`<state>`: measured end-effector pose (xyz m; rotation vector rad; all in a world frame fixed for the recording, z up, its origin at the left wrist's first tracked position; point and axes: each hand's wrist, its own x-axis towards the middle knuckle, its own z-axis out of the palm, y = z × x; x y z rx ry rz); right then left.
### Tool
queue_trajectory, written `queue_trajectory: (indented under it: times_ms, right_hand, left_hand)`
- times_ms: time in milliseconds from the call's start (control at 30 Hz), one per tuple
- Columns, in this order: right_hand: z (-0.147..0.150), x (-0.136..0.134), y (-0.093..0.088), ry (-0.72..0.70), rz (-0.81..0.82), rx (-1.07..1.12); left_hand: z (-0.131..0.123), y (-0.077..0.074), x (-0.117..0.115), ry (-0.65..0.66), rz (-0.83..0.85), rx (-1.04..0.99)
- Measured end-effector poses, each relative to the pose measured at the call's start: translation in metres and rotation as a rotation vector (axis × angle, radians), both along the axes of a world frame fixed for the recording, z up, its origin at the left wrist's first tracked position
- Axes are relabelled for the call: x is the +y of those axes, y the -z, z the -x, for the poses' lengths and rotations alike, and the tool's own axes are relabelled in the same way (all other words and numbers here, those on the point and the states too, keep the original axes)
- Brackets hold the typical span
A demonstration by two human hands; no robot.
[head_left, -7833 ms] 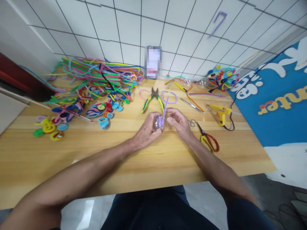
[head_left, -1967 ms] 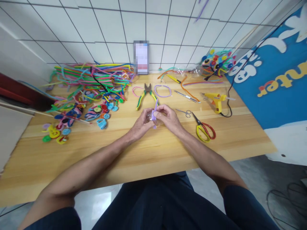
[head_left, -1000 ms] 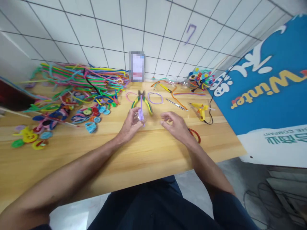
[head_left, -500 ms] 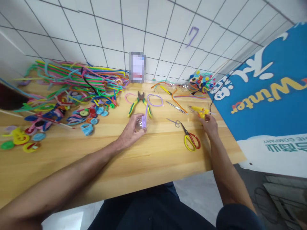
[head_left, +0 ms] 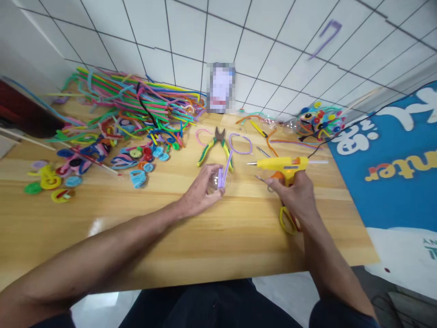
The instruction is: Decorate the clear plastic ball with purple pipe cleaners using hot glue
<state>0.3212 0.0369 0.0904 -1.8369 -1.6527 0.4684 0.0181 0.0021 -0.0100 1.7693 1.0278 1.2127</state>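
Note:
My left hand [head_left: 204, 191] is closed around a clear plastic ball [head_left: 214, 181] with a purple pipe cleaner [head_left: 221, 177] along its right side; one strand sticks up from it. In my right hand [head_left: 298, 193] is a yellow hot glue gun [head_left: 282, 164], gripped by its handle, with its metal nozzle pointing left toward the ball. A glue stick [head_left: 319, 162] pokes out of its back end. Under my right hand, scissors with yellow and red handles [head_left: 287, 222] are partly covered. Pliers [head_left: 218, 145] with green and yellow handles lie just behind the ball.
A big heap of colourful pipe cleaners [head_left: 136, 98] fills the back left, with small coiled pieces [head_left: 48, 177] before it. A phone [head_left: 221, 86] leans on the tiled wall. A purple loop [head_left: 241, 144], a yellow cutter [head_left: 258, 129] and a pompom bundle [head_left: 319, 120] lie behind.
My right hand has lifted the glue gun off the table's right side and brought it left, nearer the ball. My left hand keeps its hold; the camera view has shifted.

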Motion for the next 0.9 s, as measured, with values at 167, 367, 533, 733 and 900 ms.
queue_trajectory:
  times_ms: [167,367,533,733,900]
  right_hand:
    - [0.034,-0.005,0.010,-0.114,0.011,-0.085]
    - [0.035,-0.002,0.021,-0.116,0.013,-0.090]
    - [0.037,-0.002,0.026,-0.131,0.037,-0.085]
    - [0.032,-0.002,0.029,-0.218,0.017,-0.100]
    - [0.028,-0.002,0.030,-0.222,-0.006,-0.127]
  left_hand:
    - [-0.002,-0.003,-0.001,0.001,-0.044,0.024]
    - [-0.005,-0.008,-0.002,-0.007,-0.089,0.019]
    - [-0.006,-0.013,-0.003,-0.003,-0.091,0.025]
    - [-0.011,-0.013,-0.003,-0.019,-0.106,0.010]
    - [-0.013,-0.013,-0.002,-0.028,-0.088,0.001]
